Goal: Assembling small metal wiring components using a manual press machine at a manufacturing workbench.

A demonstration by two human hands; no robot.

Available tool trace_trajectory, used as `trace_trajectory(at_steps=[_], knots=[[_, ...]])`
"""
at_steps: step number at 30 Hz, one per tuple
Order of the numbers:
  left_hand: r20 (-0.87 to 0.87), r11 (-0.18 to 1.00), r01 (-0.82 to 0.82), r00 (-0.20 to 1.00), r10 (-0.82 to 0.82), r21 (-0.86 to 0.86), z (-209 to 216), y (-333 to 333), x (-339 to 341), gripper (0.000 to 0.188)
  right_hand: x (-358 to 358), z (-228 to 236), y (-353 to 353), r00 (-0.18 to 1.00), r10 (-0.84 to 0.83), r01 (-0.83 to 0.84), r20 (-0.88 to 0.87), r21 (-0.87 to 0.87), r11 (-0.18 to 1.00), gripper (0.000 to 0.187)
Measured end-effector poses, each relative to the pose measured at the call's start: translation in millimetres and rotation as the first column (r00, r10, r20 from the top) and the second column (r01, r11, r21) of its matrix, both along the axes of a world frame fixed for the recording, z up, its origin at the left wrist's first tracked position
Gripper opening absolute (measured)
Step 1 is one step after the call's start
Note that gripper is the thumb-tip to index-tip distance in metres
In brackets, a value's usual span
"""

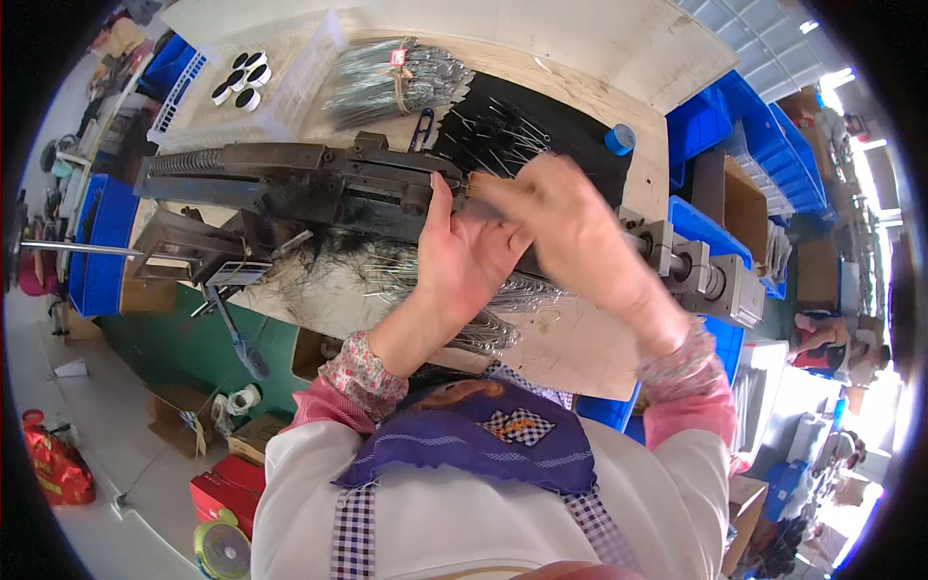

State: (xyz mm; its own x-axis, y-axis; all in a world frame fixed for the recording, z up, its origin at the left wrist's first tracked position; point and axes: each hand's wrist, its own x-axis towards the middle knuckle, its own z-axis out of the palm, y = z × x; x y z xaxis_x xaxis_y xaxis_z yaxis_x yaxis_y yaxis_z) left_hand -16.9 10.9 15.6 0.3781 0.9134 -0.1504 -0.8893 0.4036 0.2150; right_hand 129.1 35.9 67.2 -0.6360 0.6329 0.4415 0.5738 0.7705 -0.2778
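Note:
My left hand (462,259) is turned palm up at the right end of a long dark metal machine (329,188). Its thumb stands up beside the metal, and its fingers reach toward my right hand, which partly covers them. Smeared by motion, my right hand (570,217) comes in from the right with its fingers pinched together by the machine's end. What lies between those fingertips is too small and blurred to name. Below the hands are bundles of thin metal wire pieces (488,331). Beyond them, loose wire pieces (507,130) lie on a black sheet (590,179).
A tied wire bundle (401,82) lies at the back beside a clear plastic basket (300,82) with round black-and-white pieces. A blue-handled tool (422,129) and blue round item (620,140) are nearby. Metal blocks (691,266) stand at right; blue bins (788,159) lie beyond.

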Motion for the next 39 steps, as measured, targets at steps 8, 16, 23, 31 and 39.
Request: trace_trajectory(at_steps=[8, 16, 23, 31, 39], knots=[[-0.08, 0.995, -0.097, 0.992, 0.099, 0.023, -10.6, -11.3, -1.4, 0.069, 18.4, -7.5, 24.8, 0.974, -0.199, 0.168, -0.112, -0.241, 0.956, 0.013], [-0.118, 0.994, -0.102, 0.988, 0.104, 0.025, -2.5, -9.3, -3.4, 0.063, 12.3, -7.0, 23.9, 0.992, -0.103, 0.097, -0.067, -0.085, 0.992, 0.011], [-0.109, 0.996, -0.06, 0.992, 0.067, 0.062, -3.3, -6.9, -9.8, 0.067, 6.7, 1.7, 13.8, 0.996, -0.052, 0.059, -0.077, 0.085, 0.995, 0.017], [-0.099, 0.991, -0.096, 0.989, 0.106, 0.094, -3.8, -11.2, -16.9, 0.069, 5.9, 27.3, 4.4, 0.895, -0.316, 0.245, -0.315, -0.245, 0.938, 0.014], [-0.152, 0.99, -0.136, 0.978, 0.139, 0.034, 4.3, -16.3, -15.1, 0.064, -18.8, 4.8, -18.6, 0.949, -0.231, 0.206, 0.213, 0.135, 0.969, 0.02]])
